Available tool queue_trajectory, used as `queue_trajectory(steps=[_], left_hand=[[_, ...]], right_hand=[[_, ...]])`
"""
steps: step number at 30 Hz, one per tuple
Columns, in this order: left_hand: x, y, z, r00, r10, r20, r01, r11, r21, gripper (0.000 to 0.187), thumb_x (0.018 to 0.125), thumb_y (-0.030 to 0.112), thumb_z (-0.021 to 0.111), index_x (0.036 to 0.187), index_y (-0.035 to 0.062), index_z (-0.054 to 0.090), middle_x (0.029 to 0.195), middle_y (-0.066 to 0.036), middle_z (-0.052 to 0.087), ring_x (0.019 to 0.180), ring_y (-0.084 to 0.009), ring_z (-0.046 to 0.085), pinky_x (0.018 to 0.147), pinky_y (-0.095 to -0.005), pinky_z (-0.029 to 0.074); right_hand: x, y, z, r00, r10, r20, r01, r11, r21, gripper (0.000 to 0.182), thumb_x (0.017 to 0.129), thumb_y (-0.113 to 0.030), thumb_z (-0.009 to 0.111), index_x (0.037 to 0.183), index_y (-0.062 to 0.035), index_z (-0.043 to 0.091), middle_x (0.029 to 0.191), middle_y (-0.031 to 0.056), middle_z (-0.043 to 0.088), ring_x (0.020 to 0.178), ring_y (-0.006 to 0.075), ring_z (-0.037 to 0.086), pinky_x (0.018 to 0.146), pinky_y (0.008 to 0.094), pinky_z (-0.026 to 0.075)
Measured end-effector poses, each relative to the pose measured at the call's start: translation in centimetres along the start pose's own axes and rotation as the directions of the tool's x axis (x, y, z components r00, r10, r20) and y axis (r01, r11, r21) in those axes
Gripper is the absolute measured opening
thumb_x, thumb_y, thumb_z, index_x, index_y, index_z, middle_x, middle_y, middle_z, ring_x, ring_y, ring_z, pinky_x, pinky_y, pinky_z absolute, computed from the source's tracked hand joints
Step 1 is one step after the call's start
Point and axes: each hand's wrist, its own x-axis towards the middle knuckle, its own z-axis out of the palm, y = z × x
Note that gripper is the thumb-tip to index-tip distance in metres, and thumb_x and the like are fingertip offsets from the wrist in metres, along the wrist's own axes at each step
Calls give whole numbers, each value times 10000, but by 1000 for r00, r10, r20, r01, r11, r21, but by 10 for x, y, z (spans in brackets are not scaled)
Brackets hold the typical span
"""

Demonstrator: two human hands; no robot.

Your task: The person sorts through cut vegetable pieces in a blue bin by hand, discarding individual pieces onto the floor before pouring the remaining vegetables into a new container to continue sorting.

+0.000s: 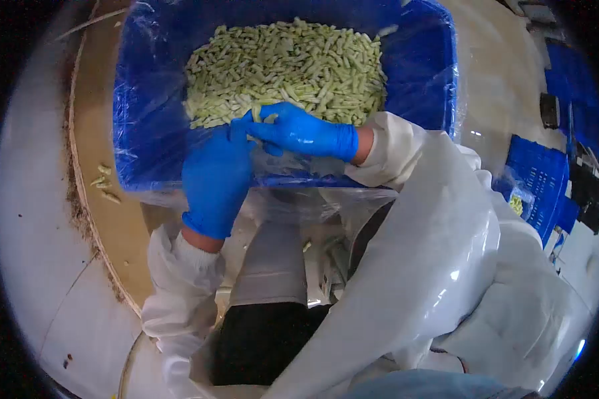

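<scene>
Over the near side of a plastic-lined blue bin (419,73), the gloved left hand (216,174) and right hand (301,132) meet with bent fingers at a pale green piece (257,114); whether one grip or both pinch it, I cannot tell. Just beyond the hands lies a heap of similar pieces (286,66) in the bin.

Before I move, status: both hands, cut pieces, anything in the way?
Left hand and right hand close together; grip unclear. Pale green vegetable pieces heaped in blue bin. Clear plastic liner over near rim; nothing seen blocking.
</scene>
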Motion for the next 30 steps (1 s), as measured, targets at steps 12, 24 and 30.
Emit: queue_trajectory(steps=[12,24,30], left_hand=[[-3,-12,-17,904,414,107,-79,408,-910,175,771,130,627,933,65,647,777,-100,634,663,-260,599,581,-355,454],[18,-45,10,912,-229,341,345,-21,-938,254,927,170,478,1076,-5,588,945,-76,604,835,-117,567,672,-242,457],[19,-49,36,914,-361,183,312,339,-887,344,906,205,518,1193,19,544,1115,-111,588,1037,-196,555,859,-329,437]], right_hand=[[-31,-13,-32,750,163,641,-311,942,125,214,880,-225,605,867,-12,622,803,46,611,673,83,517,633,216,427],[-19,15,-83,938,73,338,-340,370,864,595,921,-297,437,1420,-43,236,1419,149,339,1285,282,369,1072,460,287],[-17,27,-78,932,35,360,-353,312,882,571,905,-243,468,1396,-22,279,1415,160,340,1296,295,355,1082,426,285]])
